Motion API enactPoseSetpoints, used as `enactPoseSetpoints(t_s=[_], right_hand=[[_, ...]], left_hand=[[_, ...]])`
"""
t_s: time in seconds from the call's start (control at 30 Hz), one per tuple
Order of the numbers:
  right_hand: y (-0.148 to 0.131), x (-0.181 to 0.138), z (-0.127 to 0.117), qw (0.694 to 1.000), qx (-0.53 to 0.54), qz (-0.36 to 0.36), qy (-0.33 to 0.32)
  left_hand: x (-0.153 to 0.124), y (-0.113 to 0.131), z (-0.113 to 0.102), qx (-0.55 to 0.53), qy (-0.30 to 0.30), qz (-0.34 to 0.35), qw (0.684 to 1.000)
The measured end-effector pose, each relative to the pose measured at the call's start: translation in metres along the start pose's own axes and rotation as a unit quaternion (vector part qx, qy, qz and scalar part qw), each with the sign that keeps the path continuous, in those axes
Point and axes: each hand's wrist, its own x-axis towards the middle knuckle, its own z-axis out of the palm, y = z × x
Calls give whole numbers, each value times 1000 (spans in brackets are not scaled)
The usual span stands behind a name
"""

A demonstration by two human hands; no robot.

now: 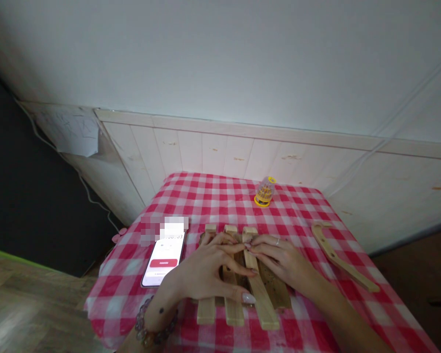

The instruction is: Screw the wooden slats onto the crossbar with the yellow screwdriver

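Note:
Several curved wooden slats lie side by side in front of me: a left slat [206, 311], a middle slat [234, 314] and a right slat [265, 311]. Under them is a darker wooden board [279, 294], mostly covered. My left hand [209, 262] reaches over the slats with fingers spread, its thumb and index finger touching the right slat. My right hand [284, 255] comes in from the right, its fingertips pressed together at the upper part of that slat, beside the left fingertips. Whatever may be between them is hidden.
A lit phone [163, 262] lies to the left. Farther back stands a clear, yellow-rimmed screwdriver-bit container [265, 192]. Another curved wooden slat [343, 262] with holes rests on the right. A red checked tablecloth [206, 196] covers the table, whose back meets a panelled wall [213, 152].

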Motion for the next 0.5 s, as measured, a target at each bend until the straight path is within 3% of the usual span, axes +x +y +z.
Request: enactPoseSetpoints(t_s=[0.13, 0.5], right_hand=[[2, -3, 3, 1000, -8, -18, -9], [4, 3, -9, 994, 101, 31, -11]], left_hand=[[0, -1, 0, -2, -2, -4, 1000], [0, -1, 1, -8, 8, 1, 1000]])
